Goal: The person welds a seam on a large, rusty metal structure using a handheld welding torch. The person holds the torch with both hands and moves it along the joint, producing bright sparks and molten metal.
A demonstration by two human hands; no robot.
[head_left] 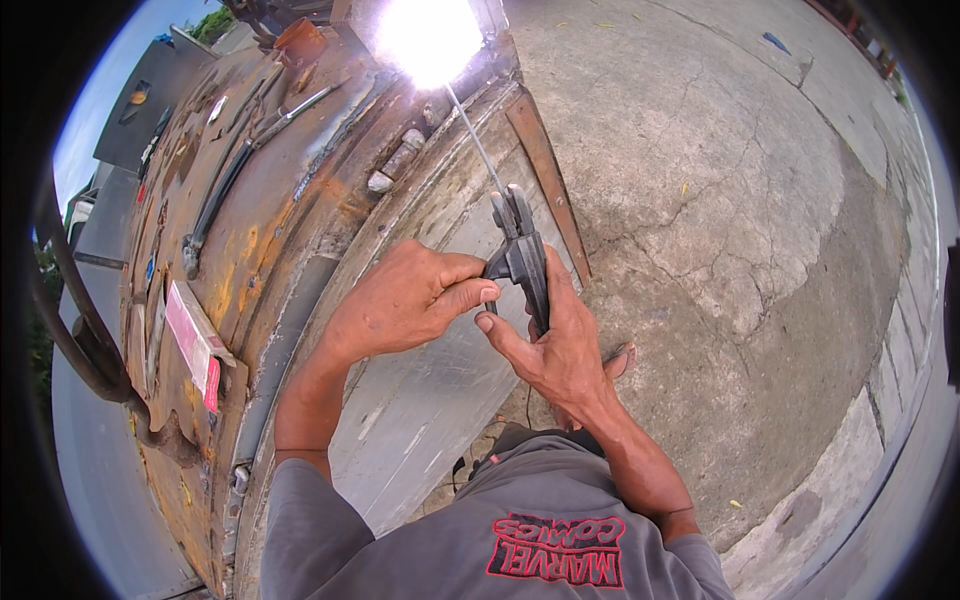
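Both my hands are on a black welding electrode holder (523, 262). My right hand (560, 345) wraps round its handle from the right. From the left, my left hand (420, 300) pinches the lever or side part of the same holder between thumb and forefinger. A thin welding rod (474, 136) sticks out of the holder's jaws, up and to the left. At its far end burns a blinding white arc (428, 40), whose glare hides the metal around it.
On my left stands a rusty metal workbench (270, 215). It bears a long-handled tool (215, 205), a red and white carton (195, 335), metal scraps and an orange-brown container (300, 42). Cracked concrete floor (720, 180) spreads to the right; a bare foot (620, 360) shows below my right hand.
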